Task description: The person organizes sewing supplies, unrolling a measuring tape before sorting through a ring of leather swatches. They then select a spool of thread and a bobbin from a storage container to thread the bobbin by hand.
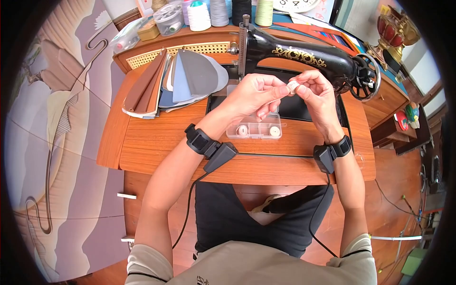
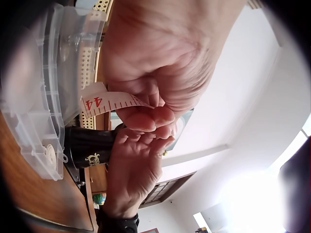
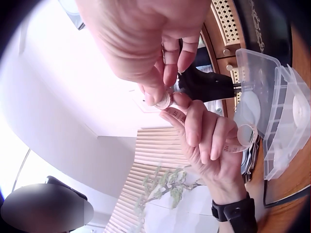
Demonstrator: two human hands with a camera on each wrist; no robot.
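In the head view, both hands meet above the sewing table, at a small rolled tape measure [image 1: 293, 86]. My right hand [image 1: 321, 97] pinches the coil between thumb and forefinger. The left hand [image 1: 251, 95] holds the same tape, its thumb and forefinger right at the coil. From the left palm hangs the loose tail of the tape measure [image 2: 109, 103], white with red numbers, curling at its end. Below the hands stands an open clear plastic box [image 1: 259, 136] with compartments. Two white rolls lie in it, a left roll [image 1: 242, 129] and a right roll [image 1: 274, 130].
A black sewing machine [image 1: 299, 53] with gold ornament stands behind the hands. Fanned fabric swatches [image 1: 194, 76] lie on the left of the wooden table [image 1: 156, 147]. Thread spools [image 1: 198, 18] line the back shelf. A handwheel [image 1: 368, 78] juts out at right.
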